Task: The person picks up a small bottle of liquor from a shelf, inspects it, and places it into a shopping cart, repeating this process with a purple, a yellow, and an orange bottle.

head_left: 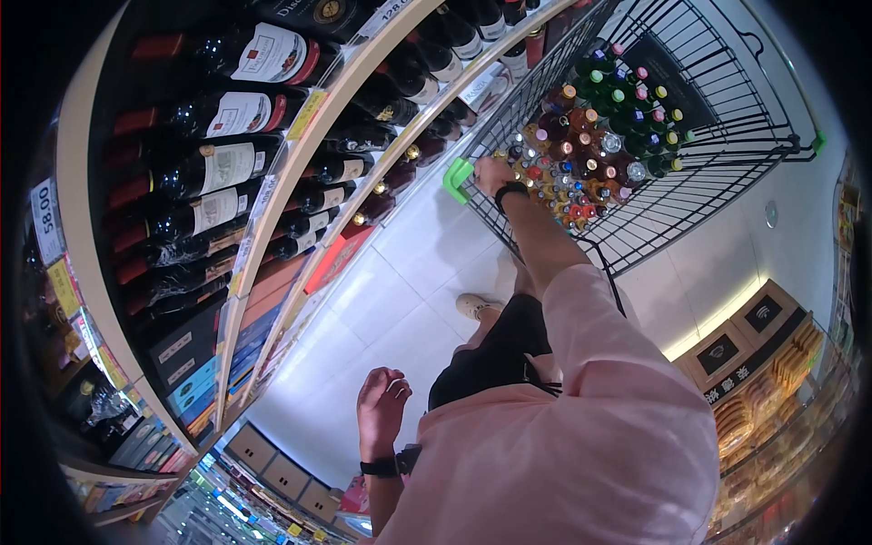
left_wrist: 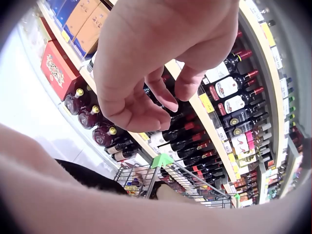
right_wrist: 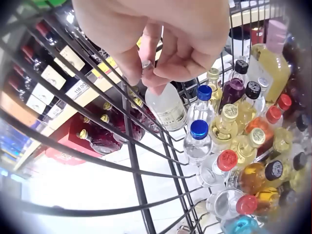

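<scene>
My right hand (head_left: pixel 493 173) reaches over the near rim of a black wire shopping cart (head_left: pixel 718 82). In the right wrist view its fingertips pinch the neck of a clear glass bottle (right_wrist: pixel 166 107) with a pale label, tilted against the wire wall. Beside it stand small bottles with blue, red, black and gold caps, among them a blue-capped clear bottle (right_wrist: pixel 197 139). My left hand (head_left: pixel 381 406) hangs by my side with loosely curled fingers and nothing in them, near the wine shelves.
Shelves of wine bottles (head_left: pixel 218 168) run along the left, with price tags on their edges. Green-capped bottles (head_left: pixel 627 100) fill the cart's far part. A red box (left_wrist: pixel 58 68) and dark red bottles (left_wrist: pixel 90 117) stand on the bottom shelf. Food shelves (head_left: pixel 772 381) line the right.
</scene>
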Available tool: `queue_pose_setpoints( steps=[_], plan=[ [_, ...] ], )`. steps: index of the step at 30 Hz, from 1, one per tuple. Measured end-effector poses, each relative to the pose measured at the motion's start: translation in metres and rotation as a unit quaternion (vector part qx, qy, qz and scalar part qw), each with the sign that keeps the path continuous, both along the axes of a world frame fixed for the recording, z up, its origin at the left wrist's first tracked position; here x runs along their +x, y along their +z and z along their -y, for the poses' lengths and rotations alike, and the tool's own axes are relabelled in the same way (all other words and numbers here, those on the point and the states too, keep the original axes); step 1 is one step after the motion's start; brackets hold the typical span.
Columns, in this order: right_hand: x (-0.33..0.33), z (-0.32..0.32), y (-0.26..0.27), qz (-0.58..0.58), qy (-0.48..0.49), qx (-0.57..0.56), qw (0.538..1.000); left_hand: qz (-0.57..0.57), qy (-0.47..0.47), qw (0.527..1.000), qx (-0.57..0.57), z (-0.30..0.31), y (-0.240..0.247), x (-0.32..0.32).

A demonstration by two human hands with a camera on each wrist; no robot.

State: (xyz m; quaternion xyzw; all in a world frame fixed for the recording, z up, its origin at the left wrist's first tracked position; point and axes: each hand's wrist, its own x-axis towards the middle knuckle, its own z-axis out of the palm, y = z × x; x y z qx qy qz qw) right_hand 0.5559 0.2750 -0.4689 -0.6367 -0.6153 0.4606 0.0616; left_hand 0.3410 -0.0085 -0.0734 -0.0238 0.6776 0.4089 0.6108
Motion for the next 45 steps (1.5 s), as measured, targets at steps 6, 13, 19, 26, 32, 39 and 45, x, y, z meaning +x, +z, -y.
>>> queue_pose_setpoints(
  steps=[6,13,19,26,32,39,45],
  plan=[
    [0.015,0.000,0.034,0.001,0.073,0.028,0.997,-0.016,0.027,0.999,0.001,0.004,0.003,-0.009],
    [0.016,0.000,0.005,-0.048,0.041,-0.015,0.998,-0.010,0.036,0.999,0.002,0.000,0.001,-0.014],
    [0.015,0.000,0.005,-0.034,0.059,-0.012,0.998,-0.009,0.044,0.999,0.002,-0.008,0.000,-0.012],
    [0.016,0.003,-0.024,-0.040,0.061,-0.073,0.995,-0.006,0.040,0.999,0.012,-0.006,-0.003,-0.011],
    [0.010,0.019,-0.070,-0.015,-0.018,-0.043,0.999,-0.003,0.043,0.999,0.014,-0.005,-0.001,-0.009],
    [0.023,0.009,-0.052,-0.086,-0.060,-0.030,0.994,-0.008,0.030,0.999,0.021,-0.010,-0.002,-0.008],
    [0.049,0.007,-0.045,-0.157,-0.128,-0.018,0.979,-0.017,0.011,0.999,0.039,-0.017,0.004,-0.008]
  ],
)
